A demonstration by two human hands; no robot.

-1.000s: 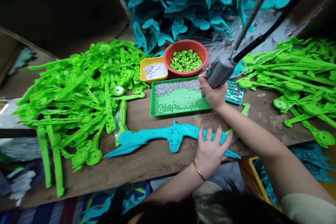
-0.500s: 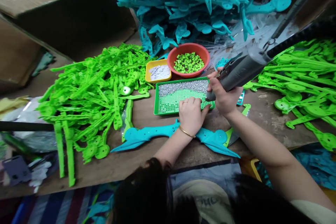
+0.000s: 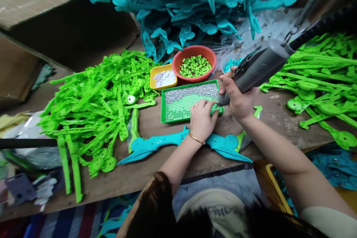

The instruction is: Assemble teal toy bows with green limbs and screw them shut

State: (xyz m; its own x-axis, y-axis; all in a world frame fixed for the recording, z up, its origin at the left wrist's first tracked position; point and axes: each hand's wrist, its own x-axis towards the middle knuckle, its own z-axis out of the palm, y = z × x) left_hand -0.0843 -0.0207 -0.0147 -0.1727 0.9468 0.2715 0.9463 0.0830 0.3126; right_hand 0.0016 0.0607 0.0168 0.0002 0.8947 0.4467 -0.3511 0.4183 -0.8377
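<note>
One grey cylindrical driver (image 3: 260, 67), tilted.
Right hand (image 3: 243, 103) grips it, likely angled so left hand (image 3: 201, 122), hold unclear, reaches its tip; turquoise bow-shaped plastic piece (image 3: 156, 141), six o'clock from green perforated tray (image 3: 178, 108).

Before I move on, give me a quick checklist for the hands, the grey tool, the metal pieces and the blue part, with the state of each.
1. Grey tool gripped in the right hand: ok.
2. Left hand fingers by the tool's tip: ok.
3. Metal piece seated on the tip: cannot tell, too small and partly covered.
4. Metal pieces available in the green tray: ok.
5. Blue part unobstructed: not ok, left forearm crosses over it.
</note>
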